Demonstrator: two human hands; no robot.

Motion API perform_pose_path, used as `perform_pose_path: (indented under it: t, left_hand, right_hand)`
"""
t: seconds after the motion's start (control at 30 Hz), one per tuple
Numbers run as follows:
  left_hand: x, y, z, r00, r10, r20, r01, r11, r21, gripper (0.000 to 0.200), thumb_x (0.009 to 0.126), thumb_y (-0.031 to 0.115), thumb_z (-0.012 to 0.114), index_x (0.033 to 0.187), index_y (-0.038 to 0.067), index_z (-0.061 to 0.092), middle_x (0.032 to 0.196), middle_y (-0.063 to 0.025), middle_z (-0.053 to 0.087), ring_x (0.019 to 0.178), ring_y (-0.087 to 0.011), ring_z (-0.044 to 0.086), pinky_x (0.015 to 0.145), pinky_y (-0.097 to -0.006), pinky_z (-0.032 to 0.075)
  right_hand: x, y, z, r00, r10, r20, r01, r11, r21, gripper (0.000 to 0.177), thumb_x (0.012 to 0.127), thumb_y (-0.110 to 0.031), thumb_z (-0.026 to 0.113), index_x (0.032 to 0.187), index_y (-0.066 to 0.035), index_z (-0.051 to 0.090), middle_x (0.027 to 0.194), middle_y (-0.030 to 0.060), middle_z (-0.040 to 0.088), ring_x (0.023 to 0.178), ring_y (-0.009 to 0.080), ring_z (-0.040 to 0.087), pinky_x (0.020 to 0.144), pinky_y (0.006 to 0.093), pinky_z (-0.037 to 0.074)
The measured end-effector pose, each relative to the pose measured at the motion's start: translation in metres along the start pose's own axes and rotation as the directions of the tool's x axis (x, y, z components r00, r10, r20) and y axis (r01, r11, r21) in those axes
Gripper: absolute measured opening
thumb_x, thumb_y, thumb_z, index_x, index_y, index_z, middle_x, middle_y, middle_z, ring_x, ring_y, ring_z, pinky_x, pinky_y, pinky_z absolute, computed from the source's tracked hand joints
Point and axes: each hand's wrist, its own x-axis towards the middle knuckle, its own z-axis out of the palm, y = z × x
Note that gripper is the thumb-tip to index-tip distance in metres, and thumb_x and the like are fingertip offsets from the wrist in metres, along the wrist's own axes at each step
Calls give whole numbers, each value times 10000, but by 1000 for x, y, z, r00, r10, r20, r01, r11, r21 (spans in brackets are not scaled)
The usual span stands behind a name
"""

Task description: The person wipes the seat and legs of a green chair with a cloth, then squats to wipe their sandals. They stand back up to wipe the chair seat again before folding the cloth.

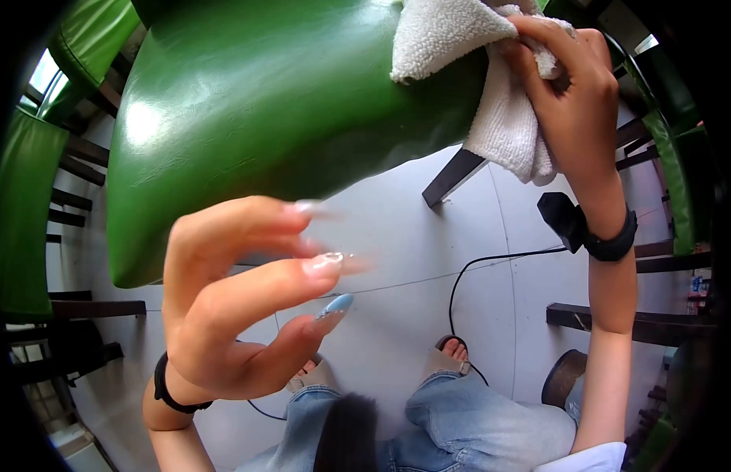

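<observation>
A white terry cloth is gripped by my right hand at the upper right. Part of the cloth lies over the edge of a glossy green padded chair seat, and the rest hangs down beside it. My left hand is raised in front of the seat's lower left edge, fingers curved and apart, holding nothing. Its fingertips are slightly blurred. A black band with a small dark device sits on my right wrist, and another black band circles my left wrist.
Green chairs with dark wooden frames stand at left and right. A dark chair leg comes down below the seat. A black cable runs from the right wrist device across the pale tiled floor near my feet.
</observation>
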Motion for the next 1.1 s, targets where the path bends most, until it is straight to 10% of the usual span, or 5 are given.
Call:
perform_pose_path:
  t: [0.13, 0.3, 0.6, 0.83, 1.1]
  left_hand:
    - [-12, 0, 23, 959, -258, -114, 193, 895, -403, 292, 877, -59, 479, 1134, 64, 414, 1039, -102, 369, 630, -65, 456, 522, -192, 438]
    - [-15, -5, 25, 976, -210, -64, 151, 854, -498, 271, 883, -80, 445, 1113, 60, 414, 1045, -108, 363, 654, -81, 493, 539, -211, 470]
    - [-17, -2, 24, 977, -201, -77, 167, 933, -318, 265, 885, -45, 510, 1118, 40, 418, 1052, -113, 357, 734, -90, 499, 611, -241, 513]
    - [-11, 4, 49, 955, -172, -243, 98, 953, -286, 367, 728, -60, 703, 1060, 49, 592, 903, -101, 487, 753, -167, 481, 538, -248, 437]
    - [-8, 14, 66, 988, -138, -71, 115, 958, -262, 504, 682, -218, 463, 1145, -35, 535, 1158, -235, 426, 951, -283, 609, 718, -346, 551]
  right_hand:
    - [-6, -1, 2, 993, -86, -78, 89, 996, 27, 228, 821, -135, 700, 1048, -114, 686, 873, 63, 604, 788, 164, 563, 646, 256, 484]
    - [-14, -16, -2, 983, -129, -134, 126, 992, -30, 244, 772, -48, 710, 1011, -93, 686, 881, 72, 635, 828, 213, 566, 724, 301, 482]
    - [-55, -53, -28, 957, -289, 9, 280, 934, 220, 285, 671, -83, 709, 946, -140, 660, 979, 79, 662, 895, 251, 551, 760, 321, 472]
    - [-75, -97, -19, 978, -191, 85, 74, 697, 713, 290, 645, -189, 680, 925, -149, 617, 853, 19, 621, 661, 177, 510, 524, 240, 454]
    - [-82, -88, 1, 844, -223, 488, -176, 744, 645, 348, 666, -189, 700, 970, -167, 530, 774, 57, 571, 725, 243, 555, 532, 325, 459]
